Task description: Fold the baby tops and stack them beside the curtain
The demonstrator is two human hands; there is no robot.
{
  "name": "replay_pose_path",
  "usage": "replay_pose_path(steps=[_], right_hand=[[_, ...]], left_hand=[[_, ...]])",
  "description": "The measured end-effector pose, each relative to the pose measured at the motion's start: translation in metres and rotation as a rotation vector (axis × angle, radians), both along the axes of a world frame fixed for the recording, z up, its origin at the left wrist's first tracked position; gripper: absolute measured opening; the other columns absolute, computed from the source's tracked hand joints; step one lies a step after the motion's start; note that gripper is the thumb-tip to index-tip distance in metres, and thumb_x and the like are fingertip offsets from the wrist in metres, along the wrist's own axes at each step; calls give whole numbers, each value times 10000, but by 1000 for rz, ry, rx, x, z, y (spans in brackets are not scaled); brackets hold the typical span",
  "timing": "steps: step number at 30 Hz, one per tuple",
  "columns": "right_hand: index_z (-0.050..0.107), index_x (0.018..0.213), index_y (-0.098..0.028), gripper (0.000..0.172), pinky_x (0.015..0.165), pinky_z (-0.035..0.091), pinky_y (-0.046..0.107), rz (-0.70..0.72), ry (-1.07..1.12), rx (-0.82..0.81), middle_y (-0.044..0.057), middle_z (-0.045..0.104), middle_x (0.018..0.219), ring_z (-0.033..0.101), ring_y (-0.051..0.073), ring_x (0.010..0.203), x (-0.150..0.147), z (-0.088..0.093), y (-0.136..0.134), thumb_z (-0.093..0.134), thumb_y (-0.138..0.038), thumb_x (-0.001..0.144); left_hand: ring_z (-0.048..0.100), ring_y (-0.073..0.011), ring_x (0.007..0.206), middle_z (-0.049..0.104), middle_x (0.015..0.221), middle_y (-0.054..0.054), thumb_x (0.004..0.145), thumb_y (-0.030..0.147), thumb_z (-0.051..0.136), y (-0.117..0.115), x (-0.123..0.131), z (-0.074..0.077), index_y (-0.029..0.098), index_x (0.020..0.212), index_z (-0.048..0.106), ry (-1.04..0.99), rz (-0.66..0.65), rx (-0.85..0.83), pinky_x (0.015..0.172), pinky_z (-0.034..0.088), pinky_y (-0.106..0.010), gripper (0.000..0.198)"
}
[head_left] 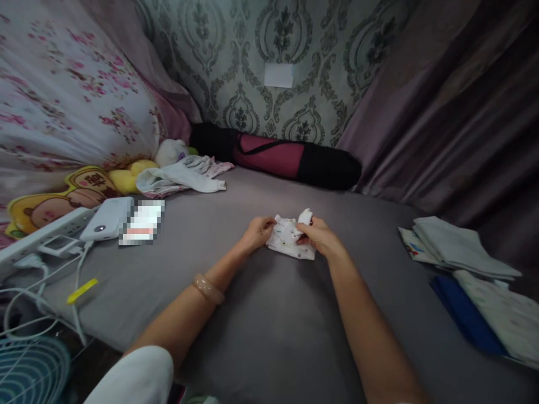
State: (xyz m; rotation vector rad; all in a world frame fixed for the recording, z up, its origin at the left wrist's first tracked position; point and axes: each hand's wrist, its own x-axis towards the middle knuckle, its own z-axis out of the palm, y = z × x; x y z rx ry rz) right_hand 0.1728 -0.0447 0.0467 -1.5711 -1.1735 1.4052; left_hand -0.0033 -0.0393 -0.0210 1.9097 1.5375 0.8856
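A small white printed cloth garment, partly folded, lies on the grey bed sheet in front of me. My left hand pinches its left edge between thumb and fingers. At the other side, my right hand grips a bunched part of the garment, which sticks up above the fingers. What exact kind of garment it is, I cannot tell. A beige bangle circles my left wrist.
Folded grey cloths, a dark blue folded cloth and a pale patterned one lie at right. Crumpled clothes, plush toys, a power strip and a white power bank are left. A long black-and-red bag lies along the wall.
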Motion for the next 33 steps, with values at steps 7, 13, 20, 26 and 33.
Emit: replay_pose_path(steps=[7,13,20,26,33], right_hand=[[602,882,-176,167,463,520,209,63,-232,80,-25,641,639,626,126,502,-37,-32,16,712,-155,759],[614,891,-181,167,431,473,185,119,-297,69,-26,614,557,609,122,461,-42,-54,22,681,-324,839],[613,1081,-187,250,673,569,276,-99,-204,319,73,714,948,685,143,701,-7,-27,29,421,-285,953],[516,1359,-111,469,1132,307,445,197,-840,641,179,497,1446,416,257,1372,4,-42,14,313,-292,976],[376,1469,-15,596,1176,171,505,441,-1121,578,207,363,1537,263,323,1450,2,-64,-1,286,-368,998]], left_hand=[[568,-132,675,667,746,-26,866,324,469,-8,-4,-10,105,914,697,-371,44,-109,633,428,-213,319],[487,-126,628,537,631,11,934,421,372,-6,-3,-7,122,786,652,-254,87,-108,564,354,-215,435],[580,-162,739,650,834,-39,848,447,593,-18,1,-2,115,1294,557,-175,121,-76,692,458,-255,558],[577,-169,788,650,874,-27,828,308,605,-22,2,-2,203,1321,589,7,53,5,810,464,-298,504],[585,-212,882,655,898,-71,859,374,593,-22,3,1,197,1154,713,166,68,2,895,442,-347,364]])
